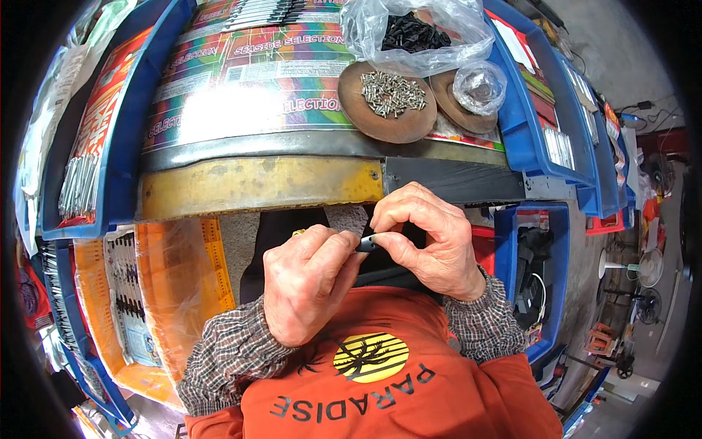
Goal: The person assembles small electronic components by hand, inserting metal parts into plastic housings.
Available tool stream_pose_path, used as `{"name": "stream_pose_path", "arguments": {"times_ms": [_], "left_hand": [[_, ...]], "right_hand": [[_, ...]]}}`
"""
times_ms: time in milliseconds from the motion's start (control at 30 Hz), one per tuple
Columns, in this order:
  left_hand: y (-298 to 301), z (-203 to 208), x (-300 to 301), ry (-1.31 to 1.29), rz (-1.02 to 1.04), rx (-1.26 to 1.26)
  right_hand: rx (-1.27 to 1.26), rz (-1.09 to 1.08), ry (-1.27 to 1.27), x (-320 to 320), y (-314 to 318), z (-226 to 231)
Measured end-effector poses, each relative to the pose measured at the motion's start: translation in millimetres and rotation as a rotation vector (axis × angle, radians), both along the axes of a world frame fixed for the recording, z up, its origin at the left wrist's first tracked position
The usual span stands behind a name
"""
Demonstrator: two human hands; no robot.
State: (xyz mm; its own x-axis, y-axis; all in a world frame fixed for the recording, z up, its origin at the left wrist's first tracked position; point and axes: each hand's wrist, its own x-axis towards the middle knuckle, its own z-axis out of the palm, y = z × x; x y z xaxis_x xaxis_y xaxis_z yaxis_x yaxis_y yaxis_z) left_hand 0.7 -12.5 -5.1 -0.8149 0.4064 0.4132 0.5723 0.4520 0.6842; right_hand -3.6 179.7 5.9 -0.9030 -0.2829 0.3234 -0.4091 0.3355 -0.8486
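My left hand (pixel 311 276) and my right hand (pixel 428 238) meet over my lap, just below the front edge of the worktable (pixel 263 181). Both are closed, fingertips pinching a small dark grey tube (pixel 367 244) that looks like a pen part. Most of the tube is hidden by the fingers. Beyond the hands, a round brown dish (pixel 355 113) on the table carries a heap of small silver metal tips (pixel 395 94). Behind it, a clear plastic bag (pixel 365 45) holds many small black pieces (pixel 413 33).
Several pens (pixel 263 13) lie at the table's far side on colourful printed sheets (pixel 292 73). A second brown dish (pixel 444 99) bears a clear plastic cup (pixel 479 88). Blue trays (pixel 121 154) flank the table. An orange crate (pixel 208 256) stands low left, a blue bin (pixel 559 278) low right.
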Motion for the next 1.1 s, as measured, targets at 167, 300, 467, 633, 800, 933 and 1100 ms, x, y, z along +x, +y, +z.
{"name": "stream_pose_path", "arguments": {"times_ms": [167,300,467,633,800,933,1100], "left_hand": [[-0.5,1.7,2.1,-0.029,-0.013,-0.046],[0.7,0.3,2.2,0.060,-0.005,-0.030],[1.1,-0.1,2.3,0.035,-0.009,-0.051],[1.5,-2.0,2.3,0.061,0.000,-0.088],[1.2,-2.6,3.9,0.075,0.006,-0.105],[1.0,-4.8,4.4,0.118,0.000,-0.067],[2.2,-9.0,2.7,0.170,0.022,-0.074]], "right_hand": [[-0.049,0.023,-0.013,2.3,1.8,-6.9],[-0.053,0.009,-0.052,4.2,0.4,-6.1],[-0.013,-0.024,-0.012,7.0,-0.9,-5.8],[0.192,-0.085,0.264,9.3,-5.7,-7.7],[0.308,-0.075,0.424,13.8,-6.2,-14.5],[0.435,-0.050,0.558,18.2,-4.9,-18.5],[0.445,-0.063,0.588,18.0,-6.0,-20.6]]}}
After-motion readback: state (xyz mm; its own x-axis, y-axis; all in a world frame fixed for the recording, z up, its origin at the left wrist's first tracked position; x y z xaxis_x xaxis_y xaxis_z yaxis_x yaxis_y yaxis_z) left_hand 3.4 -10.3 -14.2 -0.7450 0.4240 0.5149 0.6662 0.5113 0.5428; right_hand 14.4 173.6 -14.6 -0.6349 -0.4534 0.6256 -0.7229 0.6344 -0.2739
